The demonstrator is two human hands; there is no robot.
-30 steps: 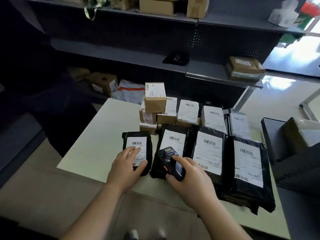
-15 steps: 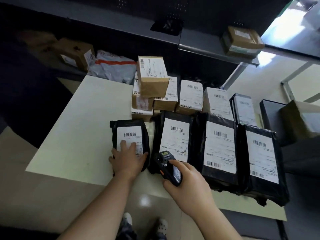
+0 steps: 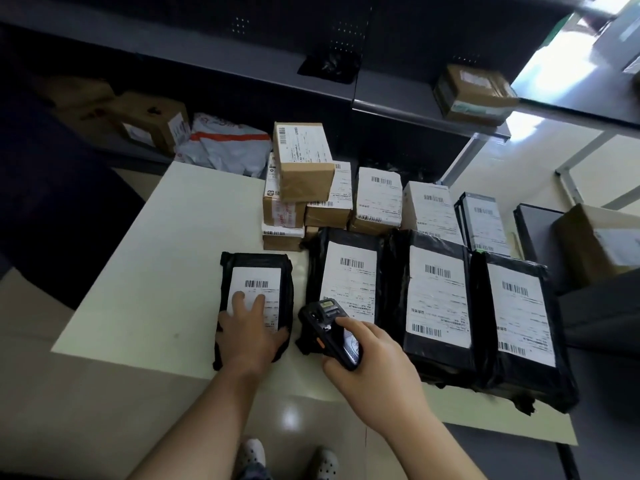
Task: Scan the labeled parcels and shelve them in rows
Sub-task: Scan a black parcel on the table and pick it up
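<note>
Small black parcel (image 3: 256, 268) is pressed under straight, spread fingers (image 3: 239, 301) laid on the lower half of its white label. Nothing is clasped by the left hand (image 3: 247, 337), and the barcode at 12 o'clock of the fingertips is left uncovered.

The scanner (image 3: 325, 320) is grasped in the right hand (image 3: 374, 358): fingers are curled round its body, the index finger is laid along its top, and its head is pointed toward 12 o'clock. It is held just at 3 o'clock of the small black parcel; contact with anything below cannot be told.

Three larger black parcels (image 3: 436, 289) are laid side by side, labels up, at 3 o'clock on the pale table (image 3: 166, 271). Labelled cardboard boxes (image 3: 304, 174) are stacked at 12 o'clock. A dark shelf (image 3: 398, 95) is seen beyond, with a brown box (image 3: 474, 95) on it at 1 o'clock.
</note>
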